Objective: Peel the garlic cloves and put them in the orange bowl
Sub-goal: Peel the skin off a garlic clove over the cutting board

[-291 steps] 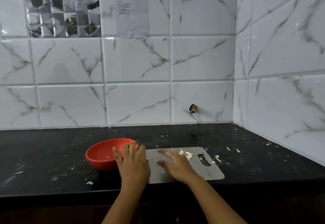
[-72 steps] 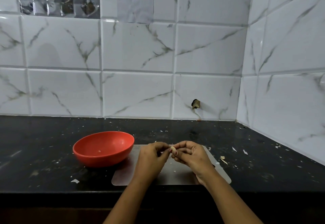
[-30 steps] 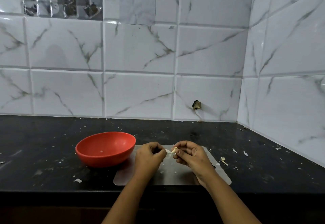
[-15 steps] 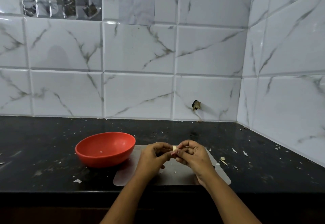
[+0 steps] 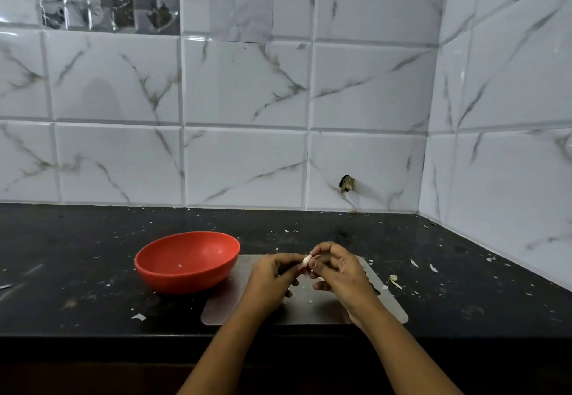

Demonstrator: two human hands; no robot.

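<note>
I hold one garlic clove (image 5: 307, 260) pinched between both hands above the cutting board (image 5: 309, 312). My left hand (image 5: 270, 277) grips it from 9 o'clock and my right hand (image 5: 342, 274) curls round it from 3 o'clock. I judge this clove is mid-peel, though I cannot tell how much skin it carries. The orange bowl (image 5: 182, 283), at 9 o'clock of my hands, shows only a pale fleck inside, so most of the task seems undone. Skin scraps (image 5: 395, 280) lie at 3 o'clock on the black counter (image 5: 77, 255). Nothing stands between clove and bowl.
</note>
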